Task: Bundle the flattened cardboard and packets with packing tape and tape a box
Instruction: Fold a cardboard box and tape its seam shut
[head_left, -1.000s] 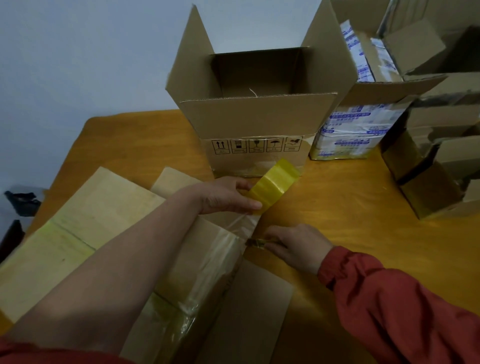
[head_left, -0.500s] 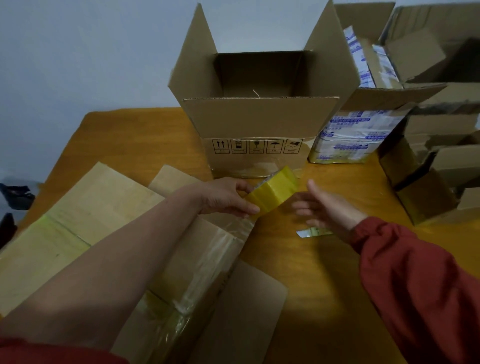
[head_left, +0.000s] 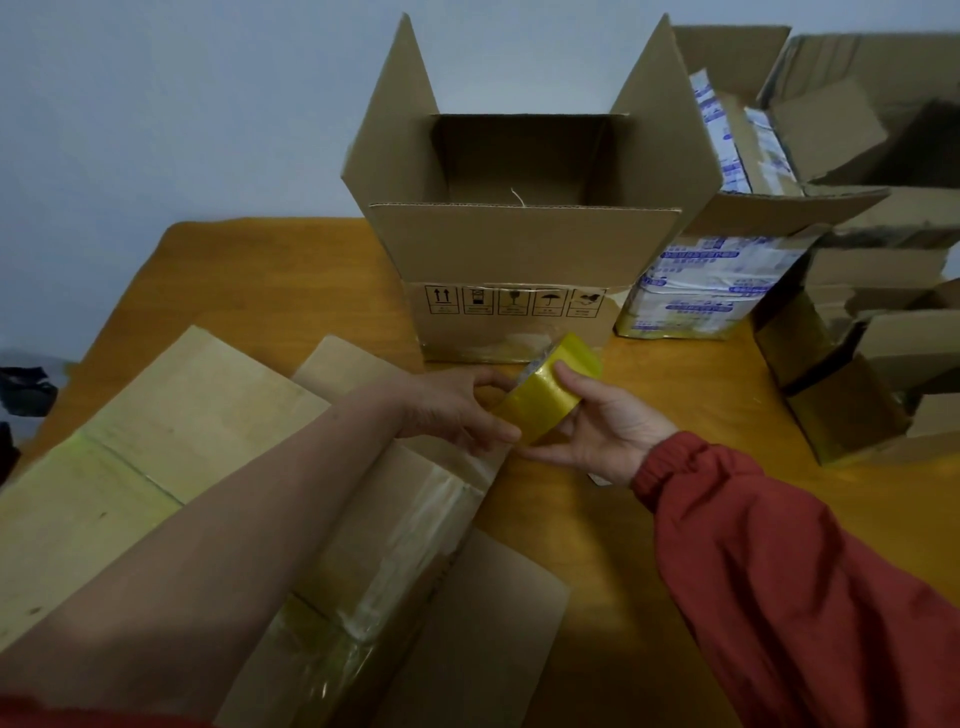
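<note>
Both hands are on the tape roll (head_left: 551, 388): the left hand (head_left: 457, 410) pinches its near-left edge, and the right hand (head_left: 602, 434) cups it from beneath, thumb on the yellow band. The roll is tilted, its band slanting from near-left to far-right (open side towards the open box (head_left: 519, 249)). It sits just above the far end of the flattened cardboard (head_left: 384, 551), whose taped length runs diagonally across the worktop (head_left: 602, 525).

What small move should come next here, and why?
Likely let the right hand take the tape roll and pull it clear of the flattened cardboard to draw out fresh tape. Both hands grip the roll, the left hand pinching it just above the cardboard's far end, where glossy tape already runs along it.
</note>
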